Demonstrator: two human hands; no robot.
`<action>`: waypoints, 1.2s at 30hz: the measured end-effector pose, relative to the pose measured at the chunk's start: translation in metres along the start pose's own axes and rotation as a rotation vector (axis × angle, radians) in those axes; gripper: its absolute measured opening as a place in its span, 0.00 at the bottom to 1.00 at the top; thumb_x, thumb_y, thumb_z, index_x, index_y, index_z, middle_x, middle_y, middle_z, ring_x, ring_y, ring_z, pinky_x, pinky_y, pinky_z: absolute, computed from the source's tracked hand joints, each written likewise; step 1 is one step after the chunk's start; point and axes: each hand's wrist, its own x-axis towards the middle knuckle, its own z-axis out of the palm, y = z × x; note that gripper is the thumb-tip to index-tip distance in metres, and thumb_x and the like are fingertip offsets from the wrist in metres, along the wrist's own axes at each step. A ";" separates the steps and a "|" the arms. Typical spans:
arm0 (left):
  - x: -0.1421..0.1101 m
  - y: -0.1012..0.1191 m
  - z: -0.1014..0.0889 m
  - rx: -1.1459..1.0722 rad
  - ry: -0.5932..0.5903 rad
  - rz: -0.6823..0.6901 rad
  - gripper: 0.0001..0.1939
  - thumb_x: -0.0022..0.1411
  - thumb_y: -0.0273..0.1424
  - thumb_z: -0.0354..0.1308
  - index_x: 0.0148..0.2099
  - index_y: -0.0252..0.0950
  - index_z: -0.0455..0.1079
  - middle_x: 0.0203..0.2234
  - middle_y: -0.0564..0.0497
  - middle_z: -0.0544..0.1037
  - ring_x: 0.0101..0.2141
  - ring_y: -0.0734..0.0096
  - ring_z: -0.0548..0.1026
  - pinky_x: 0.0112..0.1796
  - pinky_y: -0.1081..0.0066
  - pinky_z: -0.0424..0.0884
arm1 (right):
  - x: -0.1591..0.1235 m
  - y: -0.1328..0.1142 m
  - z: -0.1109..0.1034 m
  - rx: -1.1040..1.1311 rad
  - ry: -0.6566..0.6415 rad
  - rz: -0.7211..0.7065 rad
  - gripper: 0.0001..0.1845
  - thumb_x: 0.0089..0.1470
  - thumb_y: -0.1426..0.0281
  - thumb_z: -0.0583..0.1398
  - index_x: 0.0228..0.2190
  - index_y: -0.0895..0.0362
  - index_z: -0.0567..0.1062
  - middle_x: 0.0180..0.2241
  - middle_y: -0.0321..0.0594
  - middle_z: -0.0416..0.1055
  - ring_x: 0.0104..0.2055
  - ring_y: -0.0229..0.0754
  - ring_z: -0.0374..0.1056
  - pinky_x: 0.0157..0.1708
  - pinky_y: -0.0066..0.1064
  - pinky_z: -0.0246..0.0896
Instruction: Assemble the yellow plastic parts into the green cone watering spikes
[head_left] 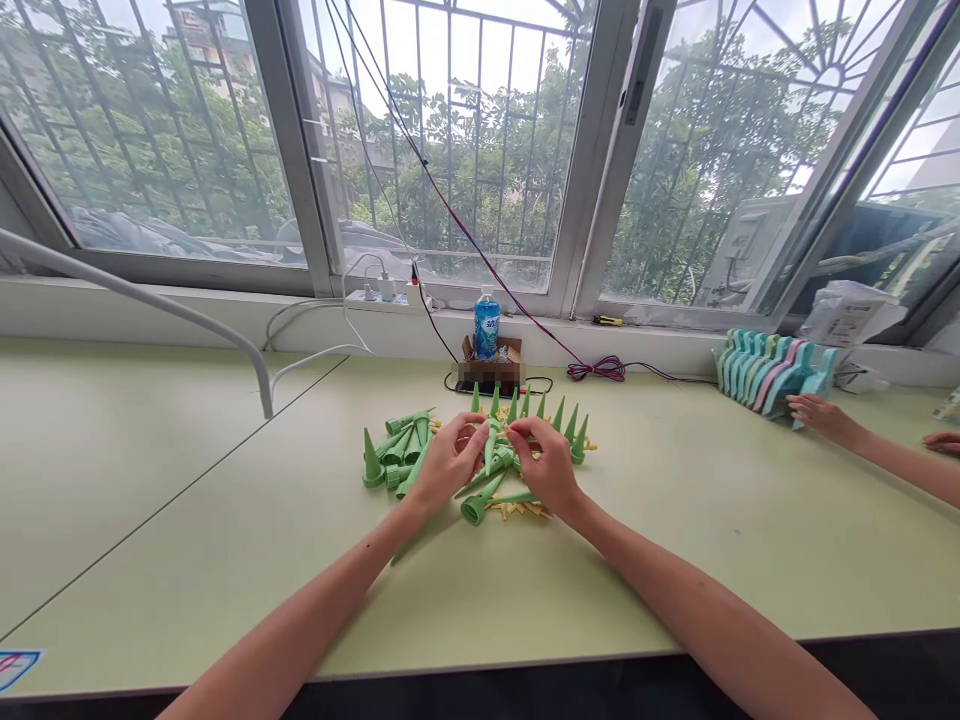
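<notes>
My left hand [448, 462] and my right hand [546, 462] meet over a heap of green plastic cone spikes [401, 448] in the middle of the pale green table [225, 520]. Both hands have their fingers pinched together on one green cone [491, 447] held upright between them. More cones lie loose under and around the hands; one with a round open end [478, 505] points toward me. A row of cones [551, 412] stands upright behind the hands. Small yellow parts [517, 511] lie under the right wrist.
A drink bottle [487, 325] stands in a small cardboard box [491, 372] by the window sill. Red and black cables [596, 369] run along the sill. At the far right another person's hand [821, 415] touches a stack of teal and pink plastic pieces [765, 370]. A white lamp arm [150, 300] crosses the left.
</notes>
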 end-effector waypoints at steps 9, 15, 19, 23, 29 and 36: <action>-0.003 -0.003 0.000 0.179 0.036 0.145 0.16 0.63 0.42 0.56 0.49 0.38 0.64 0.28 0.55 0.68 0.23 0.77 0.69 0.21 0.78 0.66 | -0.001 0.002 0.001 -0.012 -0.018 0.007 0.10 0.61 0.65 0.56 0.32 0.56 0.73 0.30 0.40 0.73 0.31 0.39 0.68 0.31 0.28 0.68; -0.003 -0.001 0.001 0.282 0.099 0.219 0.14 0.63 0.41 0.55 0.46 0.39 0.66 0.33 0.52 0.70 0.24 0.77 0.69 0.22 0.77 0.67 | 0.000 -0.001 0.001 0.025 -0.045 0.038 0.11 0.61 0.64 0.56 0.31 0.57 0.73 0.29 0.39 0.72 0.29 0.38 0.67 0.28 0.27 0.67; -0.003 -0.002 0.002 0.304 0.123 0.233 0.14 0.64 0.41 0.55 0.47 0.38 0.66 0.33 0.51 0.70 0.24 0.78 0.69 0.22 0.78 0.67 | 0.001 -0.001 0.001 0.046 -0.057 0.055 0.12 0.62 0.62 0.55 0.32 0.57 0.73 0.29 0.40 0.72 0.30 0.38 0.67 0.28 0.27 0.66; -0.003 -0.001 0.002 0.322 0.126 0.244 0.14 0.64 0.41 0.54 0.47 0.38 0.66 0.34 0.51 0.70 0.24 0.78 0.69 0.21 0.78 0.67 | 0.001 0.002 0.001 0.039 -0.088 0.064 0.15 0.63 0.61 0.53 0.33 0.57 0.74 0.28 0.39 0.72 0.29 0.38 0.67 0.28 0.27 0.65; -0.003 -0.003 0.002 0.335 0.110 0.262 0.13 0.64 0.39 0.54 0.47 0.39 0.67 0.36 0.50 0.72 0.25 0.78 0.70 0.23 0.78 0.68 | 0.001 0.004 0.000 0.053 -0.120 0.071 0.17 0.64 0.61 0.52 0.30 0.56 0.73 0.24 0.37 0.68 0.25 0.37 0.63 0.24 0.26 0.61; -0.004 -0.002 0.001 0.341 0.078 0.300 0.11 0.65 0.37 0.54 0.46 0.39 0.68 0.37 0.49 0.74 0.23 0.79 0.68 0.22 0.78 0.68 | 0.001 0.002 0.000 0.064 -0.134 0.090 0.19 0.63 0.60 0.53 0.24 0.56 0.71 0.19 0.34 0.64 0.20 0.35 0.58 0.20 0.26 0.55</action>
